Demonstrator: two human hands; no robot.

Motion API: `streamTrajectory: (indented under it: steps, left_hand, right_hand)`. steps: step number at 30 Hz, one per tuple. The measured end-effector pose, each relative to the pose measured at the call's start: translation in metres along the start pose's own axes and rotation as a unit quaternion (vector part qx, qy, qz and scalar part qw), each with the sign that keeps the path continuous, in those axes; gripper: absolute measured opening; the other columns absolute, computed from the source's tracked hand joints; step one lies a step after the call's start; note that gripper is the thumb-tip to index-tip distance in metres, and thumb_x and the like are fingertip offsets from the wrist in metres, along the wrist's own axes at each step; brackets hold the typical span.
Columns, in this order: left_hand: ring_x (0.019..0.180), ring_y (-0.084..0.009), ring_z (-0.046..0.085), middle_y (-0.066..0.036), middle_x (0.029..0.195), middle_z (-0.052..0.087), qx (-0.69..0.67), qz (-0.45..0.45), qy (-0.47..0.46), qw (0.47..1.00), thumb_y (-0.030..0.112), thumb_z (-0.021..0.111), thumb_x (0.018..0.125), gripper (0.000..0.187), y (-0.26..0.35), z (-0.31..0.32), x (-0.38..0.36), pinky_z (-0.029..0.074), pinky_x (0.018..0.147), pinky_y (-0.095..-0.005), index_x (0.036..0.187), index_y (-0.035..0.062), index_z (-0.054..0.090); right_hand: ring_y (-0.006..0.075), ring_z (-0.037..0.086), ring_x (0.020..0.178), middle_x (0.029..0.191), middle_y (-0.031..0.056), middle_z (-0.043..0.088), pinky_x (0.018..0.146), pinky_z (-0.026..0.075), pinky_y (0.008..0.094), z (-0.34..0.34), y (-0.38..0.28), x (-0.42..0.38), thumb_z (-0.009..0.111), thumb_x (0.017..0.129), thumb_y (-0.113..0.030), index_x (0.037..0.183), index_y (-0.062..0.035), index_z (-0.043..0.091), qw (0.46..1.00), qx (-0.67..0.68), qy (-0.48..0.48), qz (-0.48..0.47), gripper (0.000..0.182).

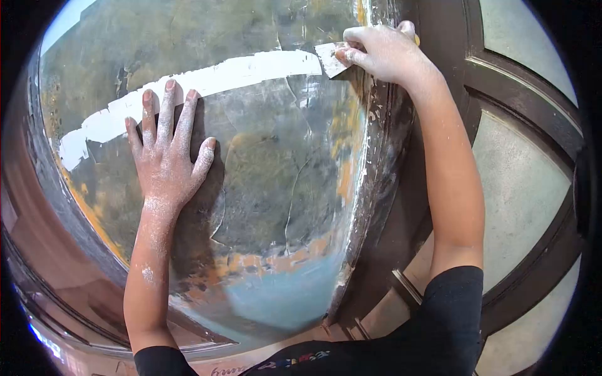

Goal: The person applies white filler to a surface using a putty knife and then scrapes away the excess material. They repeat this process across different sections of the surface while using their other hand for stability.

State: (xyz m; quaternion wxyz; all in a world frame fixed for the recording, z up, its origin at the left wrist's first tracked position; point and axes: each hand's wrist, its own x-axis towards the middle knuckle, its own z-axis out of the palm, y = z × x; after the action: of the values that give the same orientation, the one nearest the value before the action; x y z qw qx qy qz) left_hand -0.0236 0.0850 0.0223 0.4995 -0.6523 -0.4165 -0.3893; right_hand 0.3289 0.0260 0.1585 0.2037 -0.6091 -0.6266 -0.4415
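Observation:
My left hand, dusted with white powder, lies flat with fingers spread on a large painted canvas-like surface. Its fingertips reach onto a long white strip that curves across the upper part of this surface. At the strip's right end, my right hand pinches a small flat whitish piece between thumb and fingers. That piece is tilted, and its left edge is right at the strip's end. White powder also coats my right hand. Below the strip, the grey-green paint shows creases and worn patches.
A dark, chipped edge with white flecks bounds the surface on the right. Beyond it stands dark wooden framing with pale panels. Brown boards lie past the surface's left edge. Orange and light-blue paint covers the lower part.

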Motion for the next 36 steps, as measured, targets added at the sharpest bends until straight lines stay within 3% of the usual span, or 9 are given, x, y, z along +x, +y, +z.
streamTrajectory:
  steps: [2,4,6,10,14,16,19,22,36]
  left_hand:
    - [0.156,-0.0349,0.011,-0.006,0.169,0.02,0.008,-0.005,-0.017,1.0,0.046,0.058,0.092,0.075,0.0,-0.002,0.0,0.011,0.121,-0.064,0.159,0.0233,0.034]
    - [0.156,-0.0354,0.012,-0.007,0.169,0.02,0.003,-0.002,-0.016,1.0,0.047,0.058,0.091,0.076,0.0,-0.001,0.0,0.012,0.121,-0.0645,0.159,0.0233,0.034]
    - [0.156,-0.0354,0.011,-0.007,0.169,0.02,0.006,-0.005,-0.022,1.0,0.046,0.059,0.091,0.076,0.001,-0.003,0.001,0.012,0.121,-0.0645,0.16,0.0232,0.034]
    - [0.156,-0.0353,0.011,-0.006,0.169,0.021,0.003,-0.006,-0.012,1.0,0.045,0.059,0.091,0.076,0.002,-0.001,0.001,0.012,0.121,-0.0646,0.16,0.0236,0.034]
    - [0.156,-0.0352,0.013,-0.006,0.169,0.021,0.006,-0.009,-0.008,1.0,0.045,0.059,0.091,0.075,0.002,0.0,0.002,0.012,0.121,-0.0643,0.159,0.0245,0.035]
    - [0.156,-0.0352,0.013,-0.005,0.169,0.021,0.004,-0.012,-0.004,1.0,0.045,0.059,0.091,0.075,0.003,0.001,0.0,0.012,0.121,-0.0642,0.159,0.0248,0.035]
    - [0.156,-0.0352,0.013,-0.006,0.169,0.022,-0.001,-0.011,-0.003,1.0,0.046,0.059,0.091,0.075,0.002,0.0,0.0,0.013,0.121,-0.0644,0.158,0.0249,0.036]
    - [0.156,-0.0352,0.013,-0.007,0.169,0.022,-0.003,-0.012,-0.005,1.0,0.047,0.06,0.09,0.076,0.002,0.0,0.0,0.013,0.121,-0.0646,0.158,0.0249,0.036]
    - [0.156,-0.0336,0.013,-0.006,0.169,0.022,0.002,-0.021,0.002,1.0,0.045,0.06,0.089,0.076,0.003,0.001,0.0,0.012,0.121,-0.0638,0.159,0.0258,0.036]
  right_hand:
    - [0.0241,0.071,0.098,0.095,0.0047,0.075,0.104,0.028,0.0638,-0.005,0.005,0.011,0.052,0.103,-0.041,0.106,-0.021,0.07,0.998,-0.037,-0.036,-0.029,0.027]
    - [0.025,0.071,0.101,0.097,0.005,0.075,0.104,0.028,0.0656,-0.023,-0.002,0.013,0.053,0.102,-0.041,0.106,-0.0215,0.07,0.996,-0.041,-0.076,-0.031,0.026]
    - [0.0308,0.068,0.09,0.081,0.0113,0.069,0.081,0.039,0.0474,-0.03,-0.006,0.01,0.06,0.095,-0.035,0.089,-0.0082,0.065,0.997,-0.028,-0.047,-0.06,0.028]
    - [0.0297,0.068,0.09,0.08,0.0081,0.069,0.087,0.033,0.053,-0.027,-0.003,0.021,0.058,0.096,-0.031,0.09,-0.0101,0.066,0.994,0.004,-0.068,-0.084,0.023]
    - [0.0298,0.069,0.094,0.085,0.01,0.072,0.092,0.034,0.054,-0.03,-0.005,0.017,0.058,0.096,-0.028,0.091,-0.0105,0.067,0.993,-0.055,-0.034,-0.099,0.02]
    - [0.03,0.069,0.097,0.088,0.0106,0.073,0.093,0.04,0.0527,-0.036,-0.009,0.017,0.058,0.096,-0.029,0.093,-0.01,0.068,0.992,-0.063,-0.047,-0.094,0.021]
    - [0.0344,0.067,0.105,0.1,0.0142,0.074,0.095,0.048,0.0502,-0.041,-0.004,0.027,0.065,0.089,-0.043,0.096,-0.0106,0.075,0.988,-0.059,-0.052,-0.134,0.034]
    - [0.0394,0.069,0.097,0.097,0.0184,0.073,0.09,0.052,0.0504,-0.048,-0.005,0.035,0.062,0.092,-0.041,0.099,-0.0099,0.074,0.983,-0.058,-0.032,-0.173,0.034]
    - [0.0381,0.068,0.1,0.098,0.0173,0.073,0.09,0.052,0.0493,-0.054,-0.016,0.041,0.064,0.091,-0.039,0.098,-0.0088,0.073,0.978,-0.077,-0.04,-0.192,0.032]
